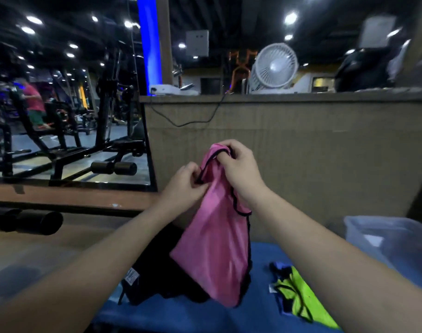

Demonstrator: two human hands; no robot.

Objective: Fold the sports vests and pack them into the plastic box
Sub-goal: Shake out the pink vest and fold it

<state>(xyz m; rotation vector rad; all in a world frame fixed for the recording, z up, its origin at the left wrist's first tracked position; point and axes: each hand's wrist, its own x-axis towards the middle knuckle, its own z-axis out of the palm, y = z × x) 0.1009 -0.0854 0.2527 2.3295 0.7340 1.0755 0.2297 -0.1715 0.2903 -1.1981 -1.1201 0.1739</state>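
The plastic box (392,239) is blurred and cut off at the right edge; its contents perhaps unreadable.

I see a white fan (274,67) up on the ledge of a brown partition wall (289,145), a black cable (193,116) drooping down the wall's face. Left of it, a mirror (61,92) shows black gym machines (61,131) and ceiling lights. A black helmet-like object (363,70) sits at the ledge's right end.

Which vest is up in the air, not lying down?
The pink vest; both hands hold its top. The yellow-green vest and black one lie on the blue surface.
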